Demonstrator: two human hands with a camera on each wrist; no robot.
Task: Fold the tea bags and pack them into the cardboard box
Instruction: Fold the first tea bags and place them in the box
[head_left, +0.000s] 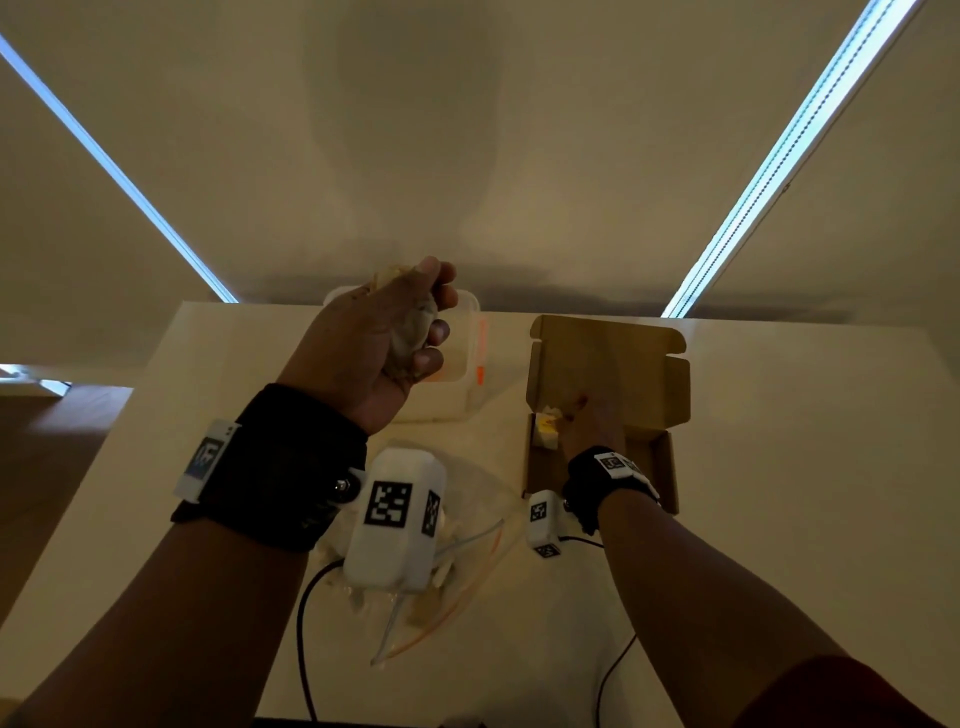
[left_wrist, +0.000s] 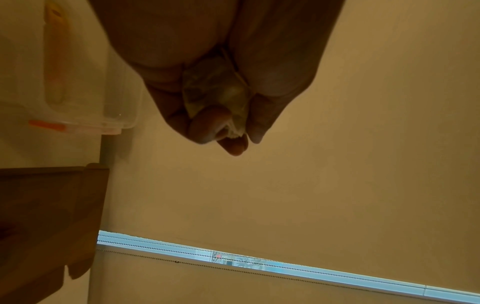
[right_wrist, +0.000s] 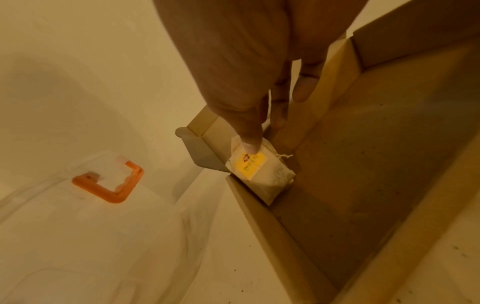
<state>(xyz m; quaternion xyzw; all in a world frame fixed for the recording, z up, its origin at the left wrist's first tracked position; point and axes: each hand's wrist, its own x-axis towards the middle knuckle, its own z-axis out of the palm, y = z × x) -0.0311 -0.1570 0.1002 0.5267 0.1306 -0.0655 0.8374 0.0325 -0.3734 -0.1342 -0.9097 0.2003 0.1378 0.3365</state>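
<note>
My left hand (head_left: 415, 332) is raised above the table and grips a crumpled tea bag (head_left: 410, 338) in its curled fingers. In the left wrist view the tea bag (left_wrist: 215, 92) bulges out between thumb and fingers of the left hand (left_wrist: 223, 131). The brown cardboard box (head_left: 608, 358) lies at the right with its lid open. My right hand (head_left: 582, 415) reaches into its near left corner. There a folded tea bag (right_wrist: 262, 172) with a yellow tag leans against the box wall (right_wrist: 254, 197). The straight fingers of my right hand (right_wrist: 265, 133) touch its top.
A clear plastic container (head_left: 457, 384) with orange clasps (right_wrist: 109, 185) stands left of the box, behind my left hand. A clear plastic bag (head_left: 467, 566) with loose tea bags lies under my left wrist. Cables (head_left: 306, 649) run to the table's near edge.
</note>
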